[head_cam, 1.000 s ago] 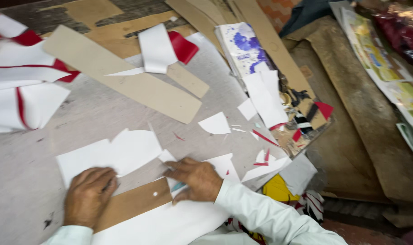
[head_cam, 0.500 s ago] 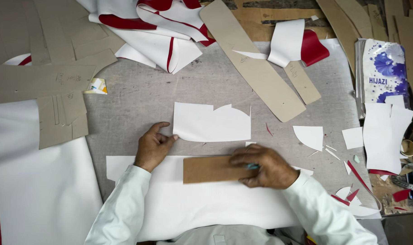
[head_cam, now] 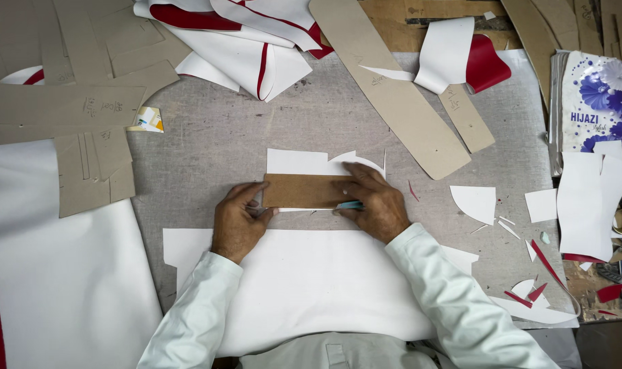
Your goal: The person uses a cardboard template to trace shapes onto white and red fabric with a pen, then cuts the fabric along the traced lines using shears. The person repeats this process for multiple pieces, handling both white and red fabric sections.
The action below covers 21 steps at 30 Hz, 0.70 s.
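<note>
A brown cardboard template (head_cam: pixel 302 190) lies flat on a white sheet piece (head_cam: pixel 304 162) on the grey counter (head_cam: pixel 215 147), between the two hands. The left hand (head_cam: pixel 237 220) presses its fingertips against the template's left end, fingers slightly spread and flat, gripping nothing. The right hand (head_cam: pixel 374 199) lies over the template's right end, fingers pressing it down and curled on a small light-blue tool (head_cam: pixel 350 205) at the template's lower edge (the tool's kind cannot be told).

Just below both hands, toward the person, lies a large white sheet (head_cam: pixel 304 287), which the white-sleeved forearms cross. To the right of the right hand lie small white offcuts (head_cam: pixel 476 202) and thin red slivers (head_cam: pixel 540 260). Further right are a stack of white cut pieces (head_cam: pixel 587 201) and a flower-printed bag (head_cam: pixel 591 99). Beyond the right hand lies a long tan cardboard strip (head_cam: pixel 393 89), set diagonally, with a curled white-and-red piece (head_cam: pixel 461 58) beside it. Beyond the left hand is a heap of white-and-red sheet material (head_cam: pixel 236 34). To the left of the left hand lie grey-brown cardboard patterns (head_cam: pixel 72 130), overlapping, with a broad white sheet (head_cam: pixel 51 273) beneath them.
</note>
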Each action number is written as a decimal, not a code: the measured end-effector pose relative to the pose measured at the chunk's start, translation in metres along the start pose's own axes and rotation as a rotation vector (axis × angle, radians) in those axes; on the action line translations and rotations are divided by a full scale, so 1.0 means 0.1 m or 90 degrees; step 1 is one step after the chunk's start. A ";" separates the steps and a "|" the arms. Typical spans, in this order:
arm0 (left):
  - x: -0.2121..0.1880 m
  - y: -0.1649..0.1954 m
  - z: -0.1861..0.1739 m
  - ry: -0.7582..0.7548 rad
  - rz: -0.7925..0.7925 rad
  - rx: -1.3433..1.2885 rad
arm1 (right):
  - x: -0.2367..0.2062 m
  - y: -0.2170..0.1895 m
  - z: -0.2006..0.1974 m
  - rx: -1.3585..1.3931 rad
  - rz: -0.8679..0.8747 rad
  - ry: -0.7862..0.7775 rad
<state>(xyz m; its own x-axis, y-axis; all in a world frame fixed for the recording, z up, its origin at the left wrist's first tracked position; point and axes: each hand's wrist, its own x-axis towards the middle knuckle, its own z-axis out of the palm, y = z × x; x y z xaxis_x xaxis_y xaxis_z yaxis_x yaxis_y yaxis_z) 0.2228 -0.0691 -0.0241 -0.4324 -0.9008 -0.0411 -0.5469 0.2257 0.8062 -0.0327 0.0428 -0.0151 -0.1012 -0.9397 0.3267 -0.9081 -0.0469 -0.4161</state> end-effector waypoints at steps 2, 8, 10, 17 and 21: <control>-0.05 -0.04 0.07 0.067 0.140 0.046 | -0.15 -0.02 0.00 -0.034 0.060 0.064; -0.21 -0.12 0.29 0.097 0.036 0.054 | -0.47 0.09 0.12 -0.053 0.107 0.171; -0.23 -0.15 0.32 0.097 0.042 0.050 | -0.51 0.14 0.17 -0.042 0.110 0.186; -0.22 -0.22 0.33 0.103 0.057 0.027 | -0.59 0.17 0.18 -0.004 0.106 0.174; -0.24 -0.24 0.39 0.119 0.067 0.045 | -0.59 0.16 0.19 -0.027 0.114 0.166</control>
<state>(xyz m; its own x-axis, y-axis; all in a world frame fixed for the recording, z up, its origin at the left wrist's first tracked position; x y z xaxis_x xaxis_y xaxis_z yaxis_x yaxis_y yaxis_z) 0.2184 -0.0386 -0.0655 -0.3534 -0.9223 0.1562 -0.5568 0.3416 0.7571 -0.0338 0.0910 -0.0572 -0.3574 -0.8126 0.4604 -0.8820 0.1317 -0.4524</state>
